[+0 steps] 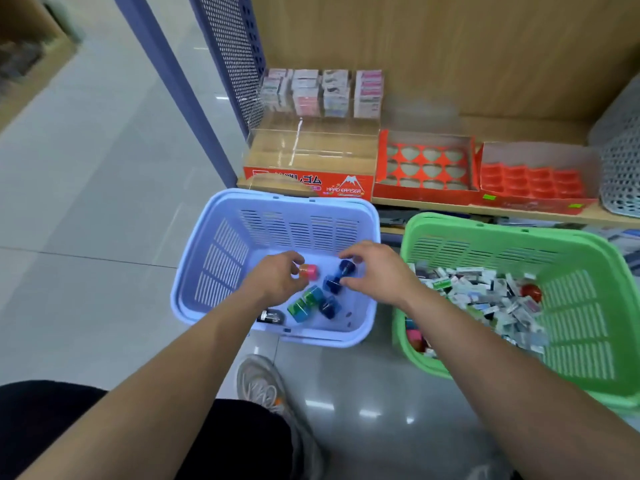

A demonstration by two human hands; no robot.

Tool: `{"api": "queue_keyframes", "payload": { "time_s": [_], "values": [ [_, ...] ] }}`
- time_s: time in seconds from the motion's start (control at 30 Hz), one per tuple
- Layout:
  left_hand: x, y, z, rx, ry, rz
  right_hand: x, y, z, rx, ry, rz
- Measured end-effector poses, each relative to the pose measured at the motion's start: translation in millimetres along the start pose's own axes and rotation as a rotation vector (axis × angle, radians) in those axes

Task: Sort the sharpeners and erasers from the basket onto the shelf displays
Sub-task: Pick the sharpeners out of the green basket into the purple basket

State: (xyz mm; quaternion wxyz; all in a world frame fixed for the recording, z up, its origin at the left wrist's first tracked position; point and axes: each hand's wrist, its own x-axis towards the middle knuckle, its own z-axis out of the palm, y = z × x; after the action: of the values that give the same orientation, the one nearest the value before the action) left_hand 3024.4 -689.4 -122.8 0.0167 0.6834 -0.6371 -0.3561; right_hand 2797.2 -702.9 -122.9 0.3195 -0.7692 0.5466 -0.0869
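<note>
A blue basket (221,258) on the floor holds several small round sharpeners. My left hand (277,277) pinches a pink one (309,271). My right hand (372,268) curls its fingers around two dark blue sharpeners (339,275). Green sharpeners (304,303), another dark blue one (329,306) and a black one (272,317) lie loose on the basket floor. To the right, a green basket (588,306) is heaped with boxed erasers (485,292) and a red sharpener (531,292). On the shelf stand a clear eraser display (311,150) and two red trays (426,164), (533,181) with empty slots.
Stacked eraser boxes (322,93) fill the back of the clear display. A grey perforated bin (621,157) stands at the shelf's right end. A blue perforated upright (228,57) borders the shelf on the left. My shoe (263,382) rests on the tiled floor below the baskets.
</note>
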Motion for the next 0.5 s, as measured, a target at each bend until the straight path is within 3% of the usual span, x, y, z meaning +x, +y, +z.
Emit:
{"api": "queue_keyframes", "payload": {
  "time_s": [0.1,0.2,0.37,0.5],
  "values": [
    [4,27,2,-0.063,0.033,0.08,-15,29,-38,0.076,0.129,0.05],
    [4,73,14,-0.101,0.067,0.21,-42,81,-72,0.139,0.183,0.237],
    [12,143,63,0.001,0.045,0.48,-68,166,-68,0.027,-0.039,0.374],
    [42,161,98,0.377,0.091,0.612,-59,199,-30,-0.087,-0.156,0.276]
  ]
}}
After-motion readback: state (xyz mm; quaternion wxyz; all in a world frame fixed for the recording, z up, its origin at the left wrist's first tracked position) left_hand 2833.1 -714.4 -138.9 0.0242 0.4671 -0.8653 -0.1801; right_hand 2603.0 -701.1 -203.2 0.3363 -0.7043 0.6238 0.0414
